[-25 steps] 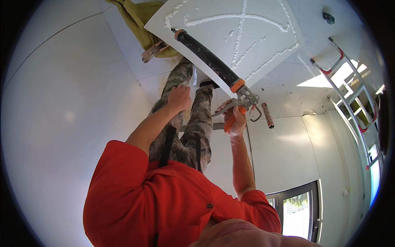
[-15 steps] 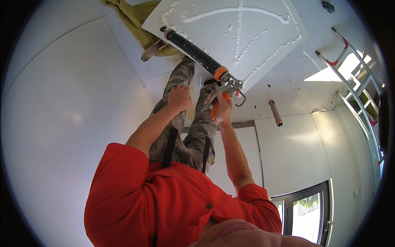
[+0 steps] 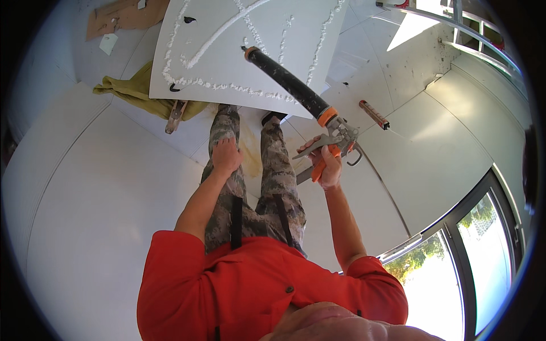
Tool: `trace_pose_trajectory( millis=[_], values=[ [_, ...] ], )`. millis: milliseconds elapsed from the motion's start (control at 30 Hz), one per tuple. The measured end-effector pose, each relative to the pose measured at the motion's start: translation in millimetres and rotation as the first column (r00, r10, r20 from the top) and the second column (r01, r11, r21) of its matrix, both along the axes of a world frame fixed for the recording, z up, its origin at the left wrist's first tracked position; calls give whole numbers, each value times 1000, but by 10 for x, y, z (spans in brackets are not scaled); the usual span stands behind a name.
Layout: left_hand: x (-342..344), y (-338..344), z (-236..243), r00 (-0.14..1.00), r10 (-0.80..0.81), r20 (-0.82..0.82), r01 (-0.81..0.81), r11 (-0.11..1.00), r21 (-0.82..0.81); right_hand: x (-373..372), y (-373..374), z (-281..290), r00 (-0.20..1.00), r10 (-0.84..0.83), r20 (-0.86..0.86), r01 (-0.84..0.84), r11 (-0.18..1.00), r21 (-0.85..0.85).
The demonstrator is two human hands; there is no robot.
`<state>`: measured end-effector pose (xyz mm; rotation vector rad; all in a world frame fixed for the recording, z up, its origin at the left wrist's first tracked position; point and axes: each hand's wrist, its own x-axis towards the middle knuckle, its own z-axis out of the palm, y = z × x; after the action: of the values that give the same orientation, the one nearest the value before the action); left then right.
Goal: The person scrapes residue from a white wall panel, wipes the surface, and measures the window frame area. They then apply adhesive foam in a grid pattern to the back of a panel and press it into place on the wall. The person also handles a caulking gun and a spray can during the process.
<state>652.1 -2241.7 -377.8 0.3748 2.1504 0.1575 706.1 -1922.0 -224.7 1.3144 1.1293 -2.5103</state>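
Note:
My right hand (image 3: pixel 330 167) is closed round the orange handle of a caulking gun (image 3: pixel 290 82), some fingers at its grey trigger lever. The gun has a long black barrel with orange end rings. It slants up to the left, its nozzle over a white board (image 3: pixel 227 57). Thick, lumpy white beads of adhesive (image 3: pixel 227 87) run near the board's edges and across it. My left hand (image 3: pixel 226 156) lies on my camouflage trouser leg near the knee, fingers extended and holding nothing. Whether the nozzle touches the board is unclear.
An olive cloth (image 3: pixel 131 85) and a worn wooden piece (image 3: pixel 176 116) lie by the board's near left corner. Brown cardboard (image 3: pixel 122 20) is farther left. A used cartridge (image 3: pixel 374 115) rests on the floor at right. A metal ladder (image 3: pixel 483 40) is far right, above a glazed door (image 3: pixel 483 250).
The view has shifted. The gun's nozzle has moved from the board's left corner to over its inner part. My right hand still grips the gun; my left stays on my leg.

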Motion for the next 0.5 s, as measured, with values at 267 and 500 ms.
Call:
trace_pose_trajectory(
  millis=[267,500],
  values=[
    [129,-25,-93,998,-47,-37,47,999,0,-1161,599,-1624,934,-356,43,350,931,99],
    [121,28,-83,998,-42,-46,41,999,-20,-1253,638,-2014,914,-377,147,365,925,100]
  ],
)
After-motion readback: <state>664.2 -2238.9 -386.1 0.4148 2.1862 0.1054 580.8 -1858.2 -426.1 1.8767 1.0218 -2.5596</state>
